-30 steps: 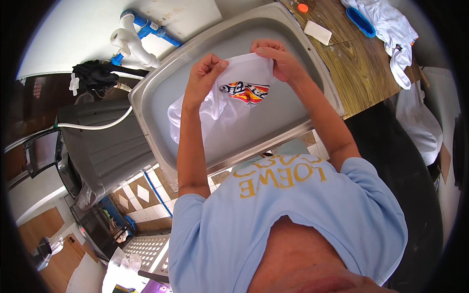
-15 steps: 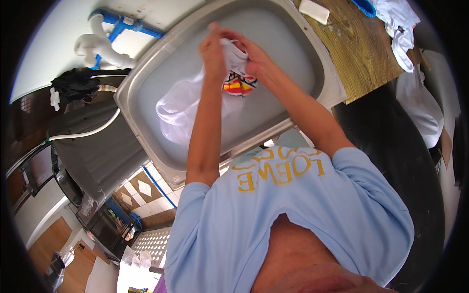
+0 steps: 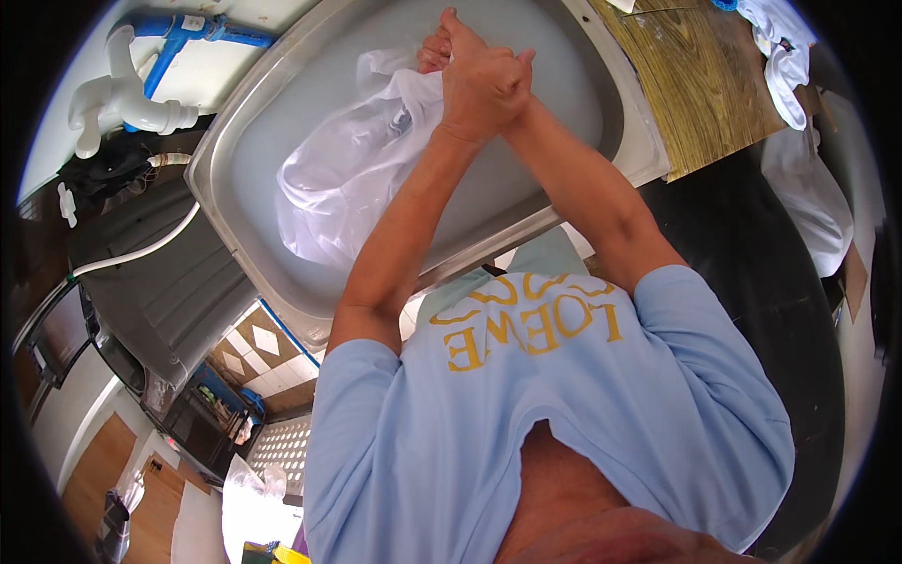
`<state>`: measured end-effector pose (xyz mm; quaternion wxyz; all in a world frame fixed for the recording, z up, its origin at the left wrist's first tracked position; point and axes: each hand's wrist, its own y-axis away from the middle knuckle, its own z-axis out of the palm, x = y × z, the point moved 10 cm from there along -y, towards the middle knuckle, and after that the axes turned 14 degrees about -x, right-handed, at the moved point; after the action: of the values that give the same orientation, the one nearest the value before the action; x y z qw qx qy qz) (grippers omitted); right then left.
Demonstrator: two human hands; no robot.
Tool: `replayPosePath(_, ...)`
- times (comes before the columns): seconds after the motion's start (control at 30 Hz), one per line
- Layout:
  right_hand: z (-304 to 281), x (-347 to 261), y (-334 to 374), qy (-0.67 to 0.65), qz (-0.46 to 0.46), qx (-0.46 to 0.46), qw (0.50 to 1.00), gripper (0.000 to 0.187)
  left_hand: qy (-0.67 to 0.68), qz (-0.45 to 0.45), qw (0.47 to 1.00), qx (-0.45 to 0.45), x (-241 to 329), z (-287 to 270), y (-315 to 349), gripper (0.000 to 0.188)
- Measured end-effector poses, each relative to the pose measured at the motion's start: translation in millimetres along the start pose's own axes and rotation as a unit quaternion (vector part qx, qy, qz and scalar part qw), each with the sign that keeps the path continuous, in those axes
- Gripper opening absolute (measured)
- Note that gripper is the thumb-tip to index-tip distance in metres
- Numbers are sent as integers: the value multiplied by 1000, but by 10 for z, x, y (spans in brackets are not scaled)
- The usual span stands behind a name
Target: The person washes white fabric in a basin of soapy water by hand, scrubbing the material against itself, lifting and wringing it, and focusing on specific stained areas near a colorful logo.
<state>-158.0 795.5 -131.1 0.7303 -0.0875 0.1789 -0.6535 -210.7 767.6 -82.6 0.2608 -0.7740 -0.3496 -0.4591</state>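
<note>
Noting change first: 1.0 s earlier the hands stood apart, stretching one edge of the white garment point(image 3: 338, 179) with its coloured print spread flat; now they overlap, the cloth is bunched, and only a small dark bit of print shows, at 8 o'clock from the fists. The basin point(image 3: 648, 160) also sits farther toward 10 o'clock in view.

Pose: left forearm rises from 7 o'clock, right from between 4 and 5, meeting at the wrists. Left hand point(image 3: 484, 89) lies in front, fingers clenched on the garment's gathered end, thumb pointing toward 1 o'clock. Right hand point(image 3: 458, 39), partly hidden behind, has its fingers curled on the same end, thumb raised toward 12. Garment trails toward 8 o'clock into cloudy water point(image 3: 568, 113).
</note>
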Motion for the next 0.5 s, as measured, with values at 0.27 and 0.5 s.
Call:
replayPosePath(0.27,214,-25,131,159,16,331,930,28,-115,125,985,2,866,10,409,23)
replayPosePath(0.5,217,360,359,121,83,450,881,37,-74,1,997,37,135,-384,280,36)
